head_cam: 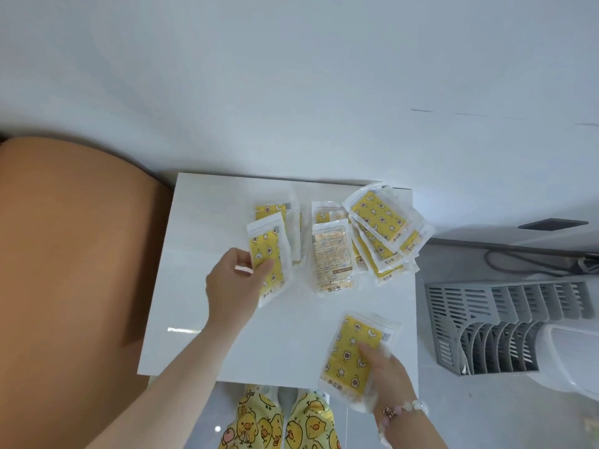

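White wall (291, 76) is filling the background far past both hands. Outside the left hand (233, 283) a broad, rounded orange cushion (64, 254) is spreading, and the glossy white tabletop (194, 319) is lying under both hands. Outside the right hand (389, 377) a grey slotted plastic rack (486, 319) is standing. Ahead of the hands, a heap of packets (379, 228) is fanning out: flat yellow printed sheets in crinkly clear film. The left hand is pinching a tilted packet (269, 244) by its long edge, thumb on top, probably lifting it for sorting. The right hand is gripping the near packet (350, 348) by its lower corner, likely collecting. A beaded bracelet (405, 408) is circling that wrist.
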`<state>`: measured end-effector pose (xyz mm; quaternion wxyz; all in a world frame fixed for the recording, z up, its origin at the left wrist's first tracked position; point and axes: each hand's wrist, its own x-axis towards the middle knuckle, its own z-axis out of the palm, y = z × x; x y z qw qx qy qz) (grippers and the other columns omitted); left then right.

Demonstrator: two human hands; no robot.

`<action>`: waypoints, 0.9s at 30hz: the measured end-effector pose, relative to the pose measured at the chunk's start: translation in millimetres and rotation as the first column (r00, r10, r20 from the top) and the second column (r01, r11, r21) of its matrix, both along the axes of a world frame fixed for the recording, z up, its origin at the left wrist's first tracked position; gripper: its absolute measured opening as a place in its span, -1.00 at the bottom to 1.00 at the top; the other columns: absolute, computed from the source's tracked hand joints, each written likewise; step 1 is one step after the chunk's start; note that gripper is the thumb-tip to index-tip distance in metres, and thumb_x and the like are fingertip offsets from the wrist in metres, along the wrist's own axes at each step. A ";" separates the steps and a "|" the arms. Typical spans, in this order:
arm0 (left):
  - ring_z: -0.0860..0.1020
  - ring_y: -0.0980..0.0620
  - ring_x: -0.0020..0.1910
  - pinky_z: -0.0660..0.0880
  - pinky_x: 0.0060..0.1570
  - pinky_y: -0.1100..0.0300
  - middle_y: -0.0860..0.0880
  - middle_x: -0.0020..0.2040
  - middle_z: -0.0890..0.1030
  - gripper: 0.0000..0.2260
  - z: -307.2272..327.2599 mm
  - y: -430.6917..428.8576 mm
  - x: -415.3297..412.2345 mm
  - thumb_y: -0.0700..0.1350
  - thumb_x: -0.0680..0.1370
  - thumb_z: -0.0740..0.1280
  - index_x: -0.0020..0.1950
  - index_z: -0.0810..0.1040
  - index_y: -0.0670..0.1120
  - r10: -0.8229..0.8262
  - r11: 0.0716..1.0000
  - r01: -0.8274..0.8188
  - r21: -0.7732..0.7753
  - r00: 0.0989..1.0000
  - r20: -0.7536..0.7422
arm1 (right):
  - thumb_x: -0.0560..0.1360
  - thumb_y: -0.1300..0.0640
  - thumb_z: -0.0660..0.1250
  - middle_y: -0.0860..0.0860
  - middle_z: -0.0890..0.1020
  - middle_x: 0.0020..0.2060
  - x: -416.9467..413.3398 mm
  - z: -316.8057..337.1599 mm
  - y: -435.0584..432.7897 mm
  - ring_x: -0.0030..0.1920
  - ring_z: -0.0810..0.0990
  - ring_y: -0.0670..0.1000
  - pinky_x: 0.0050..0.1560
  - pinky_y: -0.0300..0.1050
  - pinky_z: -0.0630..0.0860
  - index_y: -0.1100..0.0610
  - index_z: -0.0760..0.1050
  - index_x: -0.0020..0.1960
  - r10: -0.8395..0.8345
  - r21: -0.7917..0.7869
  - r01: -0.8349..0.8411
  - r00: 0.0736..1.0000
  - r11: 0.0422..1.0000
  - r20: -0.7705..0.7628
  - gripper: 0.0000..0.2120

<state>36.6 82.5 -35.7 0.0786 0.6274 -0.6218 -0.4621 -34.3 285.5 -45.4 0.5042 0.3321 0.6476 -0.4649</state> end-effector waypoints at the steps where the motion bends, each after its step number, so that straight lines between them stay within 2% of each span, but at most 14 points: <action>1: 0.60 0.02 -0.29 0.45 -0.27 0.21 0.04 -0.27 0.63 -0.78 10.1 0.9 6.3 -0.11 0.42 0.48 -0.29 0.45 -0.03 0.009 0.999 -0.007 0.037 0.999 -0.050 | 0.53 0.16 0.30 0.16 0.67 -0.08 -2.2 -2.3 -3.1 -0.02 0.64 0.22 0.13 0.25 0.49 0.16 0.56 0.04 -0.007 -0.009 0.007 1.000 1.000 0.011 -0.87; 4: 0.54 -0.02 -0.34 0.44 -0.32 0.24 -0.09 -0.27 0.66 -0.77 36.9 13.6 14.5 -0.20 0.38 0.50 -0.33 0.46 -0.09 0.030 0.982 0.008 0.186 0.980 -0.199 | 0.55 -0.03 0.22 0.14 0.64 0.03 -8.8 -0.8 -17.4 0.11 0.58 0.21 0.18 0.17 0.44 0.07 0.53 0.10 -0.089 -0.082 0.099 0.989 0.992 0.121 -0.76; 5: 0.52 0.00 -0.35 0.43 -0.35 0.26 -0.10 -0.29 0.66 -0.77 40.5 20.6 13.7 -0.22 0.37 0.51 -0.35 0.46 -0.09 0.013 0.970 0.043 0.238 0.973 -0.229 | 0.52 -0.12 0.22 0.13 0.61 0.11 -11.1 -1.0 -21.5 0.19 0.53 0.20 0.23 0.15 0.40 0.05 0.52 0.18 -0.111 -0.128 0.131 0.983 0.983 0.149 -0.65; 7: 0.56 0.00 -0.36 0.45 -0.36 0.27 -0.08 -0.34 0.65 -0.76 42.4 35.9 8.7 -0.25 0.35 0.51 -0.38 0.47 -0.07 -0.034 0.928 0.130 0.350 0.963 -0.267 | 0.34 -0.32 0.30 0.10 0.54 0.26 -15.0 -4.6 -23.2 0.30 0.46 0.19 0.24 0.09 0.39 0.04 0.45 0.34 -0.147 -0.147 0.170 0.977 0.974 0.157 -0.31; 8: 0.59 0.00 -0.35 0.47 -0.36 0.28 -0.07 -0.34 0.66 -0.76 40.6 43.2 5.4 -0.26 0.34 0.52 -0.38 0.48 -0.08 -0.058 0.898 0.171 0.405 0.959 -0.276 | 0.29 -0.38 0.30 0.11 0.56 0.24 -17.0 -4.0 -23.7 0.27 0.49 0.19 0.15 0.05 0.43 0.07 0.46 0.34 -0.156 -0.161 0.184 0.972 0.970 0.173 -0.24; 10: 0.64 0.05 -0.36 0.48 -0.39 0.32 -0.05 -0.32 0.68 -0.81 34.2 54.7 -0.4 -0.26 0.35 0.51 -0.31 0.49 -0.13 -0.093 0.838 0.217 0.500 0.961 -0.262 | 0.36 -0.39 0.17 0.19 0.64 0.09 -21.1 1.9 -25.0 0.13 0.57 0.24 0.08 0.08 0.47 0.14 0.53 0.24 -0.171 -0.265 0.240 0.951 0.934 0.258 -0.28; 11: 0.64 0.09 -0.37 0.47 -0.42 0.35 -0.04 -0.31 0.69 -0.82 30.8 58.3 -2.2 -0.26 0.36 0.50 -0.28 0.50 -0.15 -0.101 0.819 0.220 0.530 0.964 -0.245 | 0.31 -0.41 0.20 0.23 0.63 0.10 -23.0 7.3 -26.8 0.14 0.56 0.28 0.15 0.16 0.45 0.15 0.54 0.22 -0.160 -0.325 0.265 0.936 0.908 0.314 -0.25; 13: 0.63 0.14 -0.41 0.44 -0.46 0.40 -0.05 -0.30 0.68 -0.82 24.6 61.2 -2.8 -0.25 0.37 0.50 -0.26 0.49 -0.16 -0.097 0.805 0.206 0.557 0.971 -0.220 | 0.02 -0.41 0.44 0.24 0.58 0.18 -25.4 13.7 -26.8 0.21 0.52 0.33 0.27 0.27 0.36 0.12 0.52 0.26 -0.094 -0.425 0.264 0.920 0.866 0.381 -0.05; 15: 0.62 0.13 -0.42 0.44 -0.47 0.39 -0.08 -0.30 0.68 -0.82 20.2 59.8 -1.4 -0.27 0.37 0.50 -0.26 0.49 -0.18 -0.092 0.799 0.195 0.569 0.974 -0.205 | -0.19 -0.32 0.57 0.24 0.56 0.21 -26.5 12.5 -22.5 0.21 0.52 0.33 0.25 0.29 0.36 0.12 0.51 0.28 -0.045 -0.502 0.267 0.911 0.823 0.410 0.10; 18: 0.67 0.03 -0.33 0.57 -0.32 0.25 -0.08 -0.28 0.69 -0.81 16.5 55.9 3.0 -0.26 0.35 0.52 -0.25 0.51 -0.18 -0.157 0.788 0.226 0.572 0.973 -0.168 | -0.23 -0.28 0.59 0.24 0.60 0.16 -25.2 9.8 -18.7 0.13 0.58 0.31 0.13 0.25 0.47 0.14 0.56 0.20 0.015 -0.555 0.218 0.923 0.802 0.385 0.05; 21: 0.67 -0.01 -0.28 0.61 -0.18 0.11 -0.07 -0.27 0.69 -0.80 13.2 57.2 5.6 -0.21 0.34 0.54 -0.26 0.52 -0.14 -0.203 0.816 0.235 0.528 0.972 -0.119 | -0.13 -0.15 0.64 0.27 0.61 0.12 -19.9 12.0 -23.8 0.07 0.62 0.28 -0.06 0.15 0.61 0.19 0.65 0.07 0.062 -0.607 0.149 0.948 0.781 0.313 -0.17; 23: 0.64 0.09 -0.35 0.57 -0.25 0.19 0.01 -0.31 0.66 -0.79 13.0 62.3 5.6 -0.14 0.33 0.55 -0.27 0.52 -0.09 -0.229 0.868 0.235 0.438 0.971 -0.067 | -0.04 -0.09 0.64 0.27 0.62 0.10 -14.0 7.0 -29.2 0.09 0.62 0.27 -0.01 0.15 0.60 0.21 0.61 0.13 0.106 -0.580 0.044 0.969 0.814 0.223 -0.20; 25: 0.55 0.20 -0.43 0.44 -0.36 0.36 0.09 -0.35 0.62 -0.80 15.3 68.0 4.1 -0.06 0.34 0.54 -0.30 0.52 -0.03 -0.262 0.918 0.251 0.306 0.965 -0.007 | -0.06 -0.12 0.66 0.27 0.63 0.08 -8.7 4.0 -33.9 0.10 0.61 0.27 0.13 0.21 0.52 0.22 0.55 0.19 0.116 -0.530 -0.026 0.984 0.847 0.138 -0.11; 27: 0.50 0.20 -0.39 0.35 -0.36 0.38 0.11 -0.32 0.57 -0.78 17.9 71.3 2.8 0.02 0.35 0.52 -0.31 0.50 0.01 -0.305 0.939 0.294 0.176 0.952 0.037 | 0.04 -0.08 0.63 0.23 0.66 0.04 -5.3 2.6 -36.8 0.06 0.64 0.23 0.14 0.16 0.52 0.21 0.56 0.18 0.110 -0.480 -0.068 0.992 0.875 0.059 -0.22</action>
